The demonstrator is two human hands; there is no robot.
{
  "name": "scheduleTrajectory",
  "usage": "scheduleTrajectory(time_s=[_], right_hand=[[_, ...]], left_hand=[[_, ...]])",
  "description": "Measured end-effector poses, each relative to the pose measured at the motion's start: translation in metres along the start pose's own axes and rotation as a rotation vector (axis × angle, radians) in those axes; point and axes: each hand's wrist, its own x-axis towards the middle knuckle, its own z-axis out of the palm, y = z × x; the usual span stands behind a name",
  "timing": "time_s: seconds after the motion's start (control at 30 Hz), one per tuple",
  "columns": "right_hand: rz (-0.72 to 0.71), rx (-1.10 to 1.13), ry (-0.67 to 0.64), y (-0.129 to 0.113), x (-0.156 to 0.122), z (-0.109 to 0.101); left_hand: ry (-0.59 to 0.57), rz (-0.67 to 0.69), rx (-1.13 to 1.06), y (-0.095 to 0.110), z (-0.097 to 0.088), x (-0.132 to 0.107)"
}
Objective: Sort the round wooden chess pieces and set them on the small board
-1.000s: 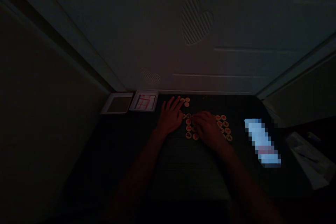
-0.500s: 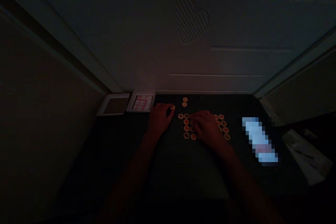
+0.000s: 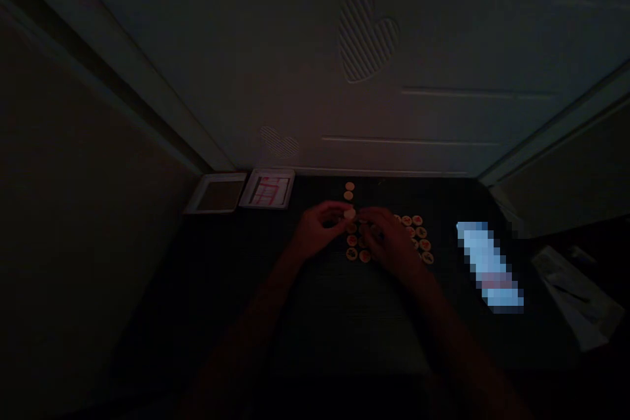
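In the head view, a round Chinese chess piece (image 3: 350,214) is pinched between the thumb and fingers of my left hand (image 3: 317,230), its pale face up. My right hand (image 3: 391,236) is just to the right, fingers bent and apart over the rows of chess pieces (image 3: 365,256); I see nothing held in it. Its fingertips come close to the pinched piece. Red and dark characters mark the laid-out pieces, and several are hidden under both hands. Two pale pieces (image 3: 349,191) lie behind the rows.
A dark table (image 3: 339,321) meets a pale panel (image 3: 246,65) with heart reliefs at the back. Two shallow trays stand at the back left: an open one (image 3: 201,198) and one with red lines (image 3: 270,190). A bright pixelated phone-like shape (image 3: 489,266) lies right, near pale packaging (image 3: 575,295).
My left hand has moved right with its chess piece, from beside the rows to over their left end. My right hand has stayed nearly in place. The view has shifted slightly.
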Motion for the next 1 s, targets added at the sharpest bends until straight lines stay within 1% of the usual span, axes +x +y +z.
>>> scheduleTrajectory(time_s=[0.1, 0.23, 0.43, 0.63, 0.87, 1.0], right_hand=[[-0.011, 0.037, -0.021, -0.004, 0.001, 0.0], [-0.007, 0.031, -0.022, -0.005, 0.0, -0.002], [-0.004, 0.032, -0.033, -0.004, 0.0, -0.003], [0.004, 0.046, 0.0, -0.008, -0.001, -0.001], [0.03, 0.057, -0.017, -0.012, 0.0, -0.001], [0.047, 0.052, -0.019, -0.012, 0.001, -0.003]], left_hand=[[-0.084, -0.062, -0.11, 0.004, 0.003, -0.002], [-0.127, -0.109, -0.111, 0.007, 0.003, -0.003], [-0.099, -0.131, -0.121, 0.007, 0.004, -0.004], [-0.088, -0.136, -0.114, 0.008, 0.002, -0.003], [-0.081, -0.155, -0.021, 0.01, 0.002, -0.002], [-0.088, -0.148, -0.025, 0.009, 0.004, -0.003]])
